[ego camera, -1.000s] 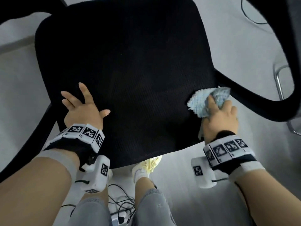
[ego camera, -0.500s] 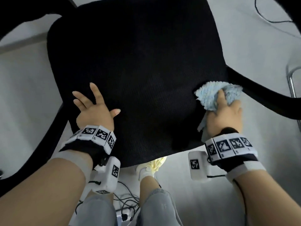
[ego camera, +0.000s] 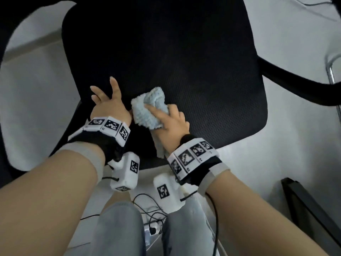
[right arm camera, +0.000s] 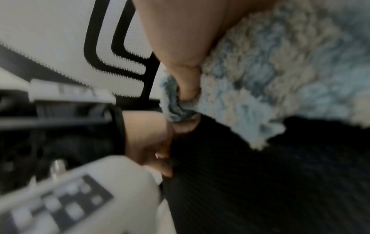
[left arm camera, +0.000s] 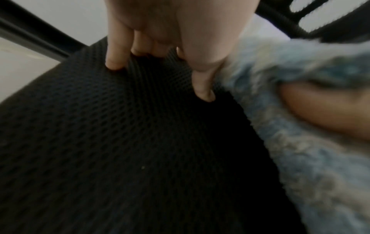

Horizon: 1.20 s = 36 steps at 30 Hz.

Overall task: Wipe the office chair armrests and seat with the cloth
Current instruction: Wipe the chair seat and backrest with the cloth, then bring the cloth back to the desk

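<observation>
The black mesh seat (ego camera: 184,61) of the office chair fills the head view. My right hand (ego camera: 169,119) grips a bunched light-blue fluffy cloth (ego camera: 149,108) and presses it on the seat's front left part, right beside my left hand (ego camera: 108,100). That left hand lies open with spread fingers (left arm camera: 114,52) flat on the mesh (left arm camera: 120,142). In the left wrist view the cloth (left arm camera: 300,110) touches the left thumb. In the right wrist view the cloth (right arm camera: 280,63) is wrapped round my right fingers. A black armrest (ego camera: 295,84) runs along the seat's right side.
Grey floor (ego camera: 295,145) surrounds the chair. A chrome tube frame (ego camera: 330,71) stands at the right edge. Cables and a power strip (ego camera: 153,228) lie on the floor between my legs. A dark flat object (ego camera: 310,206) lies at lower right.
My right hand has swept the cloth leftward across the seat, from its right edge to right beside my left hand. The left hand has stayed pressed on the seat.
</observation>
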{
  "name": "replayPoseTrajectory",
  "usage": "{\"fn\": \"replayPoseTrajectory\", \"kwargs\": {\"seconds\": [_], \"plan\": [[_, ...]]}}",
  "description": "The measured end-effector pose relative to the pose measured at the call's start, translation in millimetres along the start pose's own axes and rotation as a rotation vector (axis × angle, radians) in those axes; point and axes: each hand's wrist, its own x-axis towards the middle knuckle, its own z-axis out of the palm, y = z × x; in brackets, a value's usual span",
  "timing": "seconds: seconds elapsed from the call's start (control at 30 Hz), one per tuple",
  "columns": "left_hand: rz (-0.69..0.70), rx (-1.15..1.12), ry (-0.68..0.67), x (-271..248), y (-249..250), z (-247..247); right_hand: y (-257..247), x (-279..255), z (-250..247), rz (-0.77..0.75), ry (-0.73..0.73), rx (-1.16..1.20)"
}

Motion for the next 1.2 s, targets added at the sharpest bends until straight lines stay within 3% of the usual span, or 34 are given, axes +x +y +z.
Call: {"fn": "replayPoseTrajectory", "kwargs": {"seconds": [0.07,0.13,0.2,0.27,0.4,0.5,0.57,0.7,0.87,0.97,1.2], "plan": [[0.064,-0.118,-0.076,-13,-8,-12,-9,-12,-6,0.012,0.108,0.412],[0.113,-0.394,-0.163,-34,-13,-23,-22,-33,-18,0.060,0.162,0.732],[0.120,-0.757,-0.336,-65,-17,-32,-35,-58,-30,0.082,0.140,1.122],[0.180,-0.926,-0.550,-99,-19,-40,-45,-90,-40,0.126,0.081,1.520],[0.314,-1.171,-0.774,-170,-13,-56,-54,-160,-49,0.143,0.101,1.902],[0.435,-1.107,-0.880,-230,6,-61,-48,-215,-53,0.084,0.201,2.026],[0.571,-0.974,-0.860,-265,23,-56,-38,-254,-57,0.030,0.294,2.089],[0.758,-0.769,-0.847,-346,72,-27,1,-333,-70,0.010,0.618,2.132],[0.881,-0.524,-0.919,-441,147,42,66,-441,-85,0.097,1.154,2.062],[0.952,-0.371,-0.970,-502,184,92,107,-509,-81,0.125,1.381,1.996],[1.177,0.039,-1.072,-627,216,194,158,-636,-47,0.432,1.842,1.839]]}}
